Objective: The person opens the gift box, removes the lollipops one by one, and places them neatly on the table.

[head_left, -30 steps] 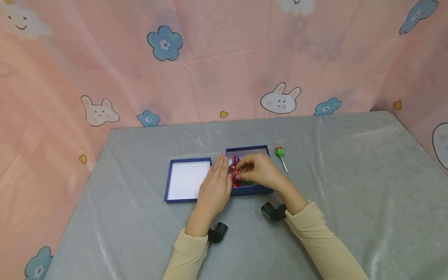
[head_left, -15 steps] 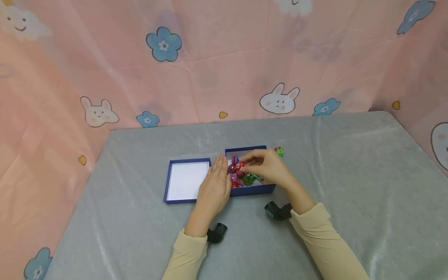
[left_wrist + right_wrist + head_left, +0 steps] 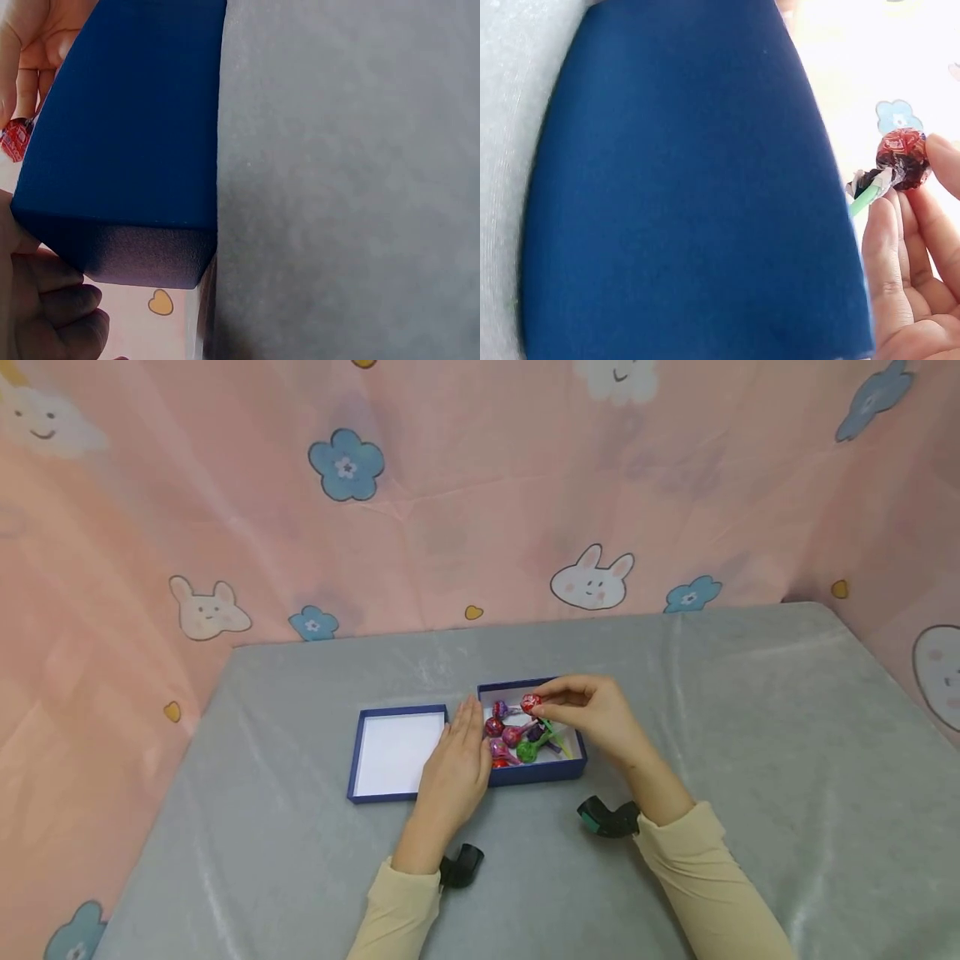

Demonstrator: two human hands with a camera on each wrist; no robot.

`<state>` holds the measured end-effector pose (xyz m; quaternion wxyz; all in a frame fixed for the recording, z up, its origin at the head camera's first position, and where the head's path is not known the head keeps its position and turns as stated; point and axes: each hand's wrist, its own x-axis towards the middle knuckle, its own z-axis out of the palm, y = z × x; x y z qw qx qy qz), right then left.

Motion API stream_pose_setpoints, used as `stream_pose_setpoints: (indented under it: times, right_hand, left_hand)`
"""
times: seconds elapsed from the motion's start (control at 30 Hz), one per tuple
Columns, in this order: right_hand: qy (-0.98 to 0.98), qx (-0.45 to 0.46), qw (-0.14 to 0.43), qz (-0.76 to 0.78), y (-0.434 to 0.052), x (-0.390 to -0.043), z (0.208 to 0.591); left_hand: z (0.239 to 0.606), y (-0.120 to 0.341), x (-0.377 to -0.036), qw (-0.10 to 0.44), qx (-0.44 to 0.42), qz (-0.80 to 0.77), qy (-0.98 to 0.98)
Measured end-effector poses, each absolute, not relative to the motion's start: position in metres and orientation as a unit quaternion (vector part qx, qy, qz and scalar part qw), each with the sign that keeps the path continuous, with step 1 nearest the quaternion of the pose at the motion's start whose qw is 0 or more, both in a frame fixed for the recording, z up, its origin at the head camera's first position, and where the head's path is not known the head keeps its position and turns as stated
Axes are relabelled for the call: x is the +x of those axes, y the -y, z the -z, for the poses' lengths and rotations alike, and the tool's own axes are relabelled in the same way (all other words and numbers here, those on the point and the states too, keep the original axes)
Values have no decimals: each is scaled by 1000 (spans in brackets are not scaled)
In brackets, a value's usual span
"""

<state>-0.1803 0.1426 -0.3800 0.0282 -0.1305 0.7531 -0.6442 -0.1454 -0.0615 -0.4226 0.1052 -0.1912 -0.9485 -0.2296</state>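
Two bare hands are working at a small blue box [image 3: 540,770] sitting on a grey, cloth-covered surface [image 3: 750,760]. Taking the box as the landmark: the right hand [image 3: 596,717] is hovering over its far right corner, fingertips pinching a red-wrapped lollipop [image 3: 531,703] by its head, with a green stick showing below the wrapper in the right wrist view. The lollipop is being held just above the box's far edge, not resting inside it. The left hand [image 3: 457,758] is lying flat against the box's left wall, fingers straight and together, gripping nothing.

Inside the box, several more wrapped lollipops [image 3: 513,737] are lying in a loose heap, in red, purple and green wrappers, their sticks crossing one another. Just to the left of the box, touching or nearly touching it, a shallow blue lid [image 3: 393,752] is lying upturned with its white inside showing; the left hand is covering its right edge. Beyond the box, a pink curtain [image 3: 450,510] printed with rabbits and blue flowers is hanging behind the surface.
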Motion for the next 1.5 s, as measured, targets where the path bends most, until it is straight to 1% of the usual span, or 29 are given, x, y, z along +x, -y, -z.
stream_pose_setpoints:
  times: [0.3,0.6,0.93,1.1,1.27,1.5]
  right_hand:
    - [-746,-110,8,657,-151,-178,379]
    - [-733,-72,-7,676,-164,-178,378]
    - [-703,-68,-51,706,-184,-182,375]
    - [-692,-51,-58,718,-196,-184,379]
    - [-675,-15,-63,735,-209,-187,387]
    - [-664,29,-58,745,-219,-191,397]
  left_hand:
    - [423,61,-143,118,-195,230,946]
    - [423,61,-142,115,-191,233,947]
    - [422,62,-141,120,-189,228,947]
    - [422,61,-141,120,-194,225,947]
    - [422,60,-141,116,-195,226,947]
    - [423,59,-141,118,-193,228,947]
